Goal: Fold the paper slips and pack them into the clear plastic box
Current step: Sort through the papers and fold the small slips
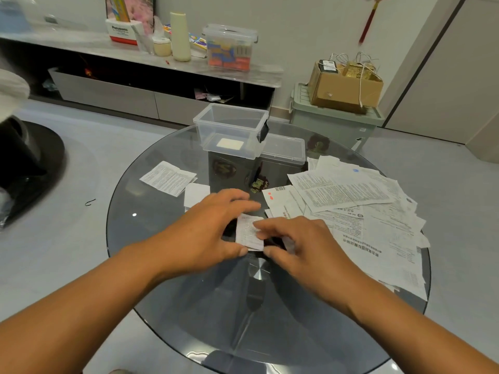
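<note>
A small folded paper slip [248, 233] lies at the middle of the round glass table [189, 292]. My left hand [208, 228] pinches its left edge and my right hand [299, 244] presses its right side, so both hold it. The clear plastic box [232, 130] stands open at the table's far side with one pale folded slip [230, 144] on its bottom. Its clear lid [283, 148] lies right of it. A spread pile of printed paper slips [351, 201] covers the right of the table. One printed slip [167, 178] and a blank white slip [195, 194] lie at the left.
Beyond the table runs a low cabinet [135, 49] with a cream bottle [180, 36], a filled lidded box [229, 47] and a tissue box [122, 32]. A green bin [334, 120] carrying a cardboard box [345, 87] stands at the back right. A black chair base [29, 163] sits at the left.
</note>
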Demonstrator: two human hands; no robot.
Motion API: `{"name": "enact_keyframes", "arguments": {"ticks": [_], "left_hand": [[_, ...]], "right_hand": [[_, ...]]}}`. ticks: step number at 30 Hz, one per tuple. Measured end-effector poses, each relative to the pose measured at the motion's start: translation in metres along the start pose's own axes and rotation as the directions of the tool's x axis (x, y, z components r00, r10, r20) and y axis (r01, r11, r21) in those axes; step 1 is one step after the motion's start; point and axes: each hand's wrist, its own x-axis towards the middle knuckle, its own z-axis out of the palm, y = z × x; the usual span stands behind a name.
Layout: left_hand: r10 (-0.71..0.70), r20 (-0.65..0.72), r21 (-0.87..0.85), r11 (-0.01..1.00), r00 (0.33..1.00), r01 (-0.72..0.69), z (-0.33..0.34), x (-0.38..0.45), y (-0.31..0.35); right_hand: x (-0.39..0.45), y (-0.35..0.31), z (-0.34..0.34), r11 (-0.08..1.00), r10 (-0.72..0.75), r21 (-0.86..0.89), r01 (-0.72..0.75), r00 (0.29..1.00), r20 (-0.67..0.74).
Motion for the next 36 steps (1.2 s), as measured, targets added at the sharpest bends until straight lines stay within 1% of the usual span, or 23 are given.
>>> {"name": "enact_keyframes", "arguments": {"ticks": [2, 4, 5, 7, 8, 9, 11, 12, 14, 17, 18, 20, 21, 22, 24, 26, 28, 30, 32, 34, 36], "left_hand": [[0.095, -0.034, 0.054, 0.994, 0.995, -0.093, 0.000, -0.003, 0.003], [0.133, -0.030, 0.027, 0.991, 0.991, -0.132, 0.006, -0.004, 0.007], [0.141, -0.023, 0.040, 0.989, 0.990, -0.140, 0.010, -0.004, 0.010], [0.176, -0.031, 0.134, 0.976, 0.984, -0.171, 0.018, -0.002, 0.008], [0.202, -0.034, 0.189, 0.963, 0.979, -0.192, 0.021, -0.001, 0.006], [0.241, -0.033, 0.247, 0.942, 0.970, -0.226, 0.022, 0.001, 0.004], [0.319, -0.006, 0.372, 0.880, 0.948, -0.294, 0.025, 0.005, 0.000], [0.330, -0.006, 0.425, 0.855, 0.944, -0.296, 0.024, 0.007, -0.001], [0.274, -0.027, 0.486, 0.844, 0.961, -0.227, 0.019, 0.009, -0.003], [0.086, -0.029, 0.599, 0.799, 0.996, -0.051, 0.009, 0.009, 0.000], [0.023, -0.024, 0.625, 0.780, 0.999, -0.003, 0.008, 0.009, 0.000], [-0.045, -0.014, 0.685, 0.727, 0.999, 0.042, 0.006, 0.009, 0.003], [-0.057, -0.028, 0.713, 0.698, 0.998, 0.060, 0.004, 0.008, 0.005], [-0.054, -0.078, 0.722, 0.685, 0.996, 0.094, 0.001, 0.009, 0.005], [-0.081, -0.109, 0.692, 0.709, 0.991, 0.135, 0.001, 0.009, 0.001], [-0.140, -0.116, 0.657, 0.732, 0.983, 0.182, 0.003, 0.012, -0.006], [-0.136, -0.120, 0.623, 0.761, 0.983, 0.182, 0.003, 0.011, -0.014], [-0.102, -0.153, 0.512, 0.843, 0.983, 0.167, 0.007, 0.009, -0.022], [-0.043, -0.183, 0.440, 0.890, 0.982, 0.121, 0.013, 0.007, -0.022], [0.046, -0.253, 0.360, 0.932, 0.966, 0.049, 0.018, 0.004, -0.015], [0.066, -0.272, 0.216, 0.976, 0.960, -0.006, 0.021, 0.003, -0.008]], "right_hand": [[0.002, 0.001, -0.001, 0.999, 0.023, 0.045, -0.022, 1.000, -0.009], [0.004, 0.002, -0.002, 0.990, 0.065, 0.126, -0.064, 0.998, 0.001], [0.004, 0.002, -0.003, 0.984, 0.080, 0.161, -0.080, 0.997, 0.007], [0.006, 0.001, -0.007, 0.961, 0.137, 0.244, -0.128, 0.990, -0.019], [0.007, 0.001, -0.010, 0.955, 0.174, 0.253, -0.154, 0.983, -0.058], [0.009, 0.003, -0.015, 0.960, 0.201, 0.222, -0.172, 0.973, -0.115], [0.015, 0.011, -0.025, 0.980, 0.199, 0.081, -0.185, 0.948, -0.248], [0.020, 0.014, -0.031, 0.980, 0.192, 0.002, -0.200, 0.939, -0.286], [0.028, 0.023, -0.041, 0.956, 0.231, -0.120, -0.269, 0.937, -0.263], [0.033, 0.035, -0.044, 0.906, 0.374, -0.159, -0.393, 0.918, -0.134], [0.032, 0.038, -0.042, 0.890, 0.407, -0.171, -0.423, 0.905, -0.122], [0.032, 0.042, -0.038, 0.872, 0.410, -0.219, -0.438, 0.898, -0.163], [0.034, 0.045, -0.037, 0.876, 0.382, -0.232, -0.423, 0.902, -0.202], [0.035, 0.049, -0.036, 0.887, 0.343, -0.237, -0.397, 0.909, -0.238], [0.038, 0.058, -0.034, 0.902, 0.277, -0.247, -0.355, 0.912, -0.303], [0.039, 0.065, -0.033, 0.923, 0.226, -0.223, -0.314, 0.910, -0.349], [0.037, 0.061, -0.032, 0.947, 0.175, -0.195, -0.254, 0.921, -0.348], [0.031, 0.050, -0.030, 0.965, 0.110, -0.198, -0.170, 0.952, -0.284], [0.022, 0.035, -0.027, 0.967, 0.040, -0.241, -0.079, 0.986, -0.163], [0.012, 0.025, -0.020, 0.960, 0.027, -0.276, -0.042, 0.998, -0.059], [0.004, 0.022, -0.016, 0.947, 0.034, -0.318, -0.040, 0.999, -0.023]]}}
